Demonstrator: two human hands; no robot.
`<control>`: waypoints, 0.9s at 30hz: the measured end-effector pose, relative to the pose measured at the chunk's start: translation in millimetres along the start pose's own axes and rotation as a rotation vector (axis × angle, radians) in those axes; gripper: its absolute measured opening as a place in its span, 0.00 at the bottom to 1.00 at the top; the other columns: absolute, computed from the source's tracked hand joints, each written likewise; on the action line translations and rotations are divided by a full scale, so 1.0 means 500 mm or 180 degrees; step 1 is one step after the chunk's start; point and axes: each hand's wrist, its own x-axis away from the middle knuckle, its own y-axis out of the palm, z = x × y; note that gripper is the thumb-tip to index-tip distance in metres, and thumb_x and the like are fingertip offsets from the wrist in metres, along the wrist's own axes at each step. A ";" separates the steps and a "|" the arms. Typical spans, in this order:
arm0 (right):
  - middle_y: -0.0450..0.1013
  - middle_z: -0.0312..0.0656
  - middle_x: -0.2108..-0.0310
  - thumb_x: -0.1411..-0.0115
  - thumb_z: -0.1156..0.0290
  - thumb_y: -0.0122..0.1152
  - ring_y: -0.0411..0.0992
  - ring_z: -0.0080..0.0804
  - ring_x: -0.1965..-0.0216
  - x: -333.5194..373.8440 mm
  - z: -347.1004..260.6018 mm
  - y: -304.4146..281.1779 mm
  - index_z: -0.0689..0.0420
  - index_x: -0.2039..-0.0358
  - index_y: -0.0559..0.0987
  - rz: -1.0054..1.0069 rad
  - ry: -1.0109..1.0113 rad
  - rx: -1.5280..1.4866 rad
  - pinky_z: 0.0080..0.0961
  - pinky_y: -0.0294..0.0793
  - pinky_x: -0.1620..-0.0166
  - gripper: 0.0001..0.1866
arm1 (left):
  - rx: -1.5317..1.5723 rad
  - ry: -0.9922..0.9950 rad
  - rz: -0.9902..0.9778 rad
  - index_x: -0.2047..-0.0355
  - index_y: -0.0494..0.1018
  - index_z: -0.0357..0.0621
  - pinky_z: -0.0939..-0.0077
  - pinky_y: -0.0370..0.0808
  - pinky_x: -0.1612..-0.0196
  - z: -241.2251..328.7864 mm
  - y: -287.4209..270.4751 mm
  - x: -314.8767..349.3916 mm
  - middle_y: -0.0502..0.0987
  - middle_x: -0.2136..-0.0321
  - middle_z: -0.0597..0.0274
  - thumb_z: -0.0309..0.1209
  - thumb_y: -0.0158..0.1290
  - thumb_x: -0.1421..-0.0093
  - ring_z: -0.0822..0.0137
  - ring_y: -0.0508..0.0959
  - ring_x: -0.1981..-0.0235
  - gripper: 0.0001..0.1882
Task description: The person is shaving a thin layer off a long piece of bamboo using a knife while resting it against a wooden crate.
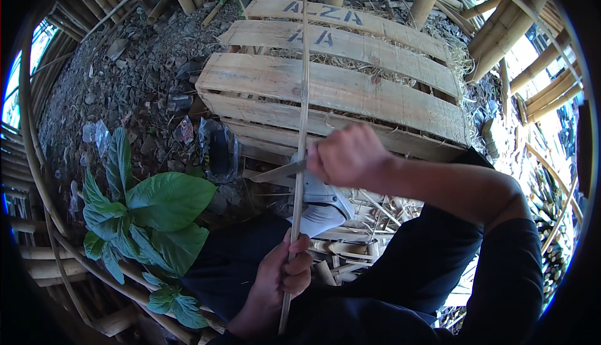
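Observation:
My left hand [280, 270] is wrapped round the lower part of a long, thin bamboo strip [304, 88]. The strip runs away from me, and its far part lies over a slatted wooden crate [250, 76]. Closed in a fist, my right hand [347, 155] grips a knife whose handle is hidden in the fingers. The knife's blade [275, 173] points left and crosses the strip partway along, a short way beyond my left hand. Whether the edge bites into the strip I cannot tell.
A light-coloured shoe [319, 204] is under the strip between my dark-clothed legs. Leafy green plants [169, 201] grow at the left beside bent bamboo poles. Stony ground [138, 88] with bits of litter spreads beyond them. Bamboo posts [507, 25] stand at the far right, with shavings around the crate.

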 end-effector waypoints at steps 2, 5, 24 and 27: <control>0.66 0.39 0.93 0.42 0.62 0.53 0.67 0.38 0.92 -0.007 0.001 -0.007 0.53 0.91 0.73 0.0203 0.0232 0.0289 0.34 0.71 0.85 0.21 | 0.0137 -0.0051 -0.0201 0.69 0.59 0.51 0.86 0.42 0.93 0.012 -0.005 -0.007 0.51 0.88 0.75 0.43 0.29 0.27 0.84 0.44 0.93 0.16; 0.66 0.39 0.93 0.41 0.63 0.52 0.67 0.38 0.93 0.036 -0.050 0.003 0.54 0.90 0.73 -0.0175 -0.0158 -0.0208 0.34 0.70 0.86 0.21 | 0.0047 -0.0047 -0.0153 0.69 0.59 0.51 0.86 0.42 0.93 0.011 -0.015 -0.003 0.51 0.88 0.75 0.43 0.30 0.27 0.83 0.44 0.93 0.16; 0.64 0.38 0.94 0.41 0.63 0.51 0.66 0.37 0.93 -0.009 0.026 0.012 0.53 0.89 0.73 0.0281 0.0274 0.0183 0.34 0.71 0.85 0.21 | -0.0009 -0.0037 -0.0142 0.69 0.59 0.53 0.86 0.41 0.93 0.010 -0.006 0.011 0.48 0.88 0.77 0.44 0.28 0.27 0.84 0.43 0.93 0.17; 0.65 0.39 0.94 0.40 0.62 0.50 0.67 0.38 0.92 0.018 -0.019 0.024 0.54 0.91 0.72 0.0092 0.0007 0.0007 0.36 0.71 0.85 0.23 | 0.0022 0.0064 -0.0218 0.68 0.59 0.52 0.85 0.41 0.93 0.018 -0.007 -0.004 0.48 0.88 0.76 0.44 0.28 0.27 0.83 0.43 0.93 0.17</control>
